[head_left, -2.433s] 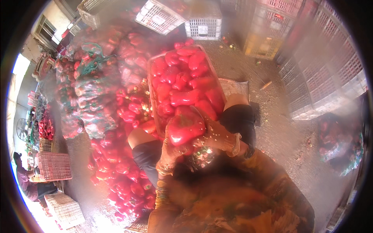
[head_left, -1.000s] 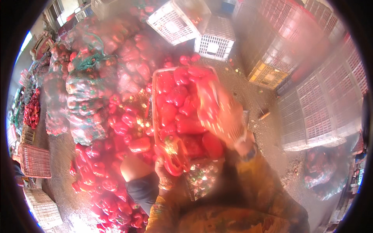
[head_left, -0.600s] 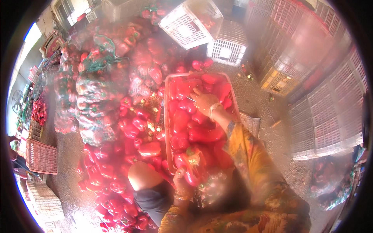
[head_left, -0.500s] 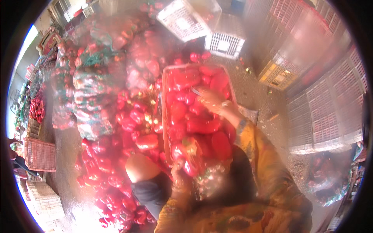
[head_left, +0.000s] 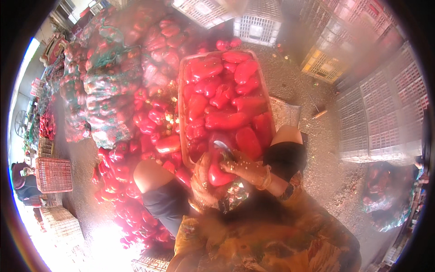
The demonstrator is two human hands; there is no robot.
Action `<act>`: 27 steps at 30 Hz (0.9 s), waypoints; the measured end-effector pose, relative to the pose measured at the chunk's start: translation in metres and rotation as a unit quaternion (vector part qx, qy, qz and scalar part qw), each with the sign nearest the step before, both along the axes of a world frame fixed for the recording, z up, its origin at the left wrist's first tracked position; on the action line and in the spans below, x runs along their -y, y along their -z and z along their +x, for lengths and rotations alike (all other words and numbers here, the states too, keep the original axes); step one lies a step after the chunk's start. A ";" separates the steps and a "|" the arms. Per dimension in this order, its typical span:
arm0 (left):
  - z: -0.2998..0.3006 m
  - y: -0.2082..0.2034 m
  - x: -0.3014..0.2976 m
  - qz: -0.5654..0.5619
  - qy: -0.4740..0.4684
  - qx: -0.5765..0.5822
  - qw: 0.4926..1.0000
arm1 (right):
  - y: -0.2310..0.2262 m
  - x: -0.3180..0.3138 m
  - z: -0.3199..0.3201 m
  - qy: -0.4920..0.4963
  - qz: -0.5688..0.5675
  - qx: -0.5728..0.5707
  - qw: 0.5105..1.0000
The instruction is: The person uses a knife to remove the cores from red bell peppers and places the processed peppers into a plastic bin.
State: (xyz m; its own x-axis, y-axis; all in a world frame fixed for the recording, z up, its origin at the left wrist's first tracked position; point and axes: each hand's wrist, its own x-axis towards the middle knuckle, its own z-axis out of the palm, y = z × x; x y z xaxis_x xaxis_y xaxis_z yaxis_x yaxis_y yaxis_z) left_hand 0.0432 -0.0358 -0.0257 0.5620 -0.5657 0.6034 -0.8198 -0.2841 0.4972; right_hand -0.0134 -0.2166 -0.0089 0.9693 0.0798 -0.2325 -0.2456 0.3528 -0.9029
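Low in the middle, my left hand is closed around a red bell pepper. Close against that pepper, my right hand grips a small knife, its curved metal blade showing above the fingers. Pale specks cling to both hands. Just beyond them stands a rectangular plastic crate, heaped with whole red peppers. The knife's handle is hidden in my right hand.
Loose red peppers cover the floor left of the crate. Net sacks of peppers are piled behind them. White crates stand at the back, stacked crates at the right. A person is at the far left.
My right hand has drawn back with the knife from over the crate to the pepper at my left hand. The view has shifted, and my right knee now shows.
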 end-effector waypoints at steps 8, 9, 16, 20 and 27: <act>-0.031 -0.010 0.013 -0.286 -0.014 -0.673 0.682 | -0.014 -0.013 -0.007 0.042 -0.123 0.022 0.991; -0.033 -0.016 0.018 -0.303 -0.005 -0.669 0.679 | -0.018 -0.011 -0.008 0.033 -0.116 0.015 0.993; -0.035 -0.003 0.015 -0.333 0.066 -0.691 0.638 | -0.013 0.004 -0.020 -0.020 0.076 -0.007 0.997; -0.040 -0.014 0.021 -0.349 0.150 -0.760 0.527 | 0.008 0.020 -0.017 -0.076 0.255 -0.134 0.954; -0.016 -0.002 0.012 -0.483 0.130 -0.755 0.424 | 0.014 0.020 -0.014 0.058 0.213 0.027 0.975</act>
State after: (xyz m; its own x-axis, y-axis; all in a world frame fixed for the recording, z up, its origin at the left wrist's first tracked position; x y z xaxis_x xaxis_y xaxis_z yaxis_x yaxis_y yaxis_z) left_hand 0.0272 -0.0479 -0.0232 0.7153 -0.6252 -0.3121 0.6985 0.6528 0.2933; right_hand -0.0277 -0.2363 -0.0230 0.9876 0.0474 -0.1495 -0.1374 0.7212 -0.6790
